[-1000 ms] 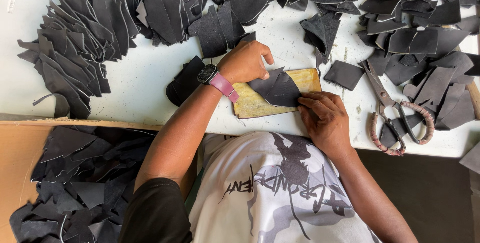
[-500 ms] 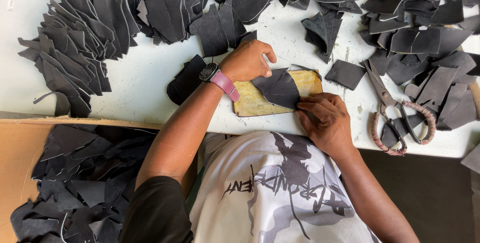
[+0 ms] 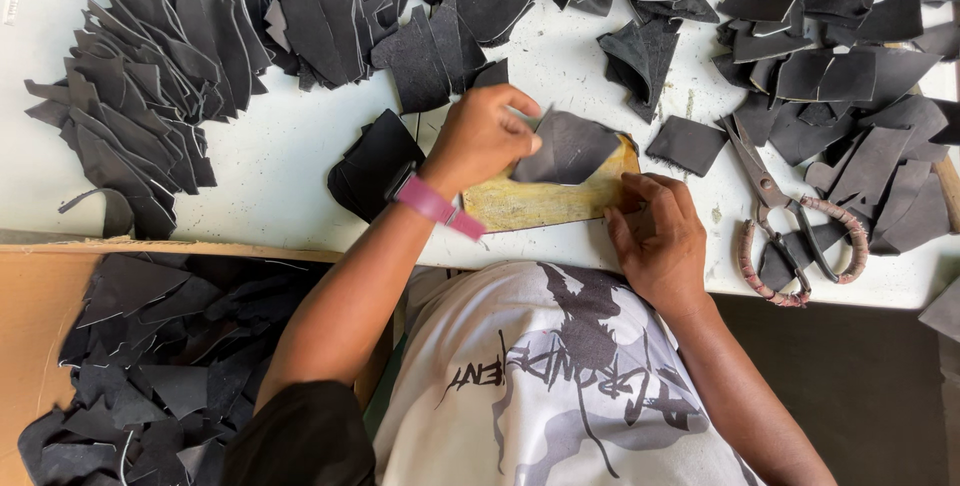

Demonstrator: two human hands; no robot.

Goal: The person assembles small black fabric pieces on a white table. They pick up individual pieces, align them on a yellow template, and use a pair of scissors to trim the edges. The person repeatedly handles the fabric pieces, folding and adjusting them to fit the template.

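My left hand [image 3: 483, 136], with a pink watch strap at the wrist, pinches a dark grey cut leather piece [image 3: 575, 146] by its left edge and lifts it off a yellowish board [image 3: 535, 204]. My right hand [image 3: 655, 231] rests on the board's right end, fingers curled on its edge; whether it holds a small tool I cannot tell. A small stack of black pieces [image 3: 372, 164] lies just left of my left wrist.
Heaps of dark leather pieces [image 3: 170, 76] cover the white table [image 3: 270, 146] at the left, back and right. Scissors with wrapped handles [image 3: 785, 226] lie to the right. A cardboard box [image 3: 30, 316] of dark scraps stands at lower left.
My left hand has peeled the dark piece up from the board, tilting it. My right hand has slid a little right along the board's edge.
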